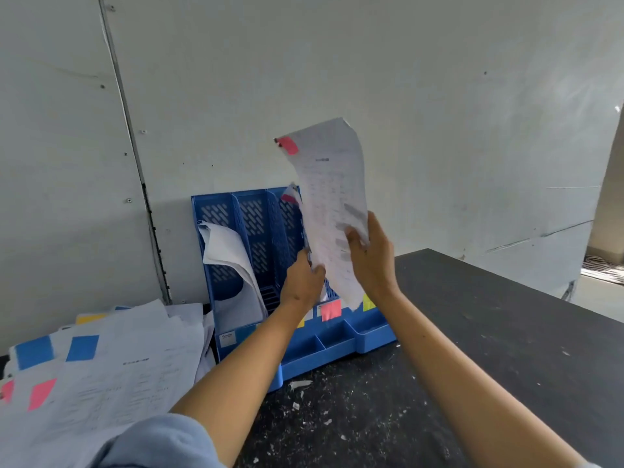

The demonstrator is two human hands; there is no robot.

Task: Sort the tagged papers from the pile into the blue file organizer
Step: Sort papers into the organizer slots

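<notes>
A sheet point(332, 204) with a pink tag point(288, 145) at its top corner stands upright in the air, just in front of the right slots of the blue organizer point(256, 244). Both hands hold it by its lower part: the left hand point(302, 283) pinches the lower left edge, and the right hand point(371, 261) grips the right side with the thumb across the front of the sheet. Behind the sheet, another pink-tagged paper point(291, 194) sticks up from a right slot. A white paper point(233, 261) curls out of the leftmost slot. Pink point(331, 309) and yellow point(368, 302) labels mark the organizer's front. The organizer stands on a dark counter point(489, 332) against the wall. To its left lies the pile point(111, 369), its sheets tagged blue, pink and yellow.
</notes>
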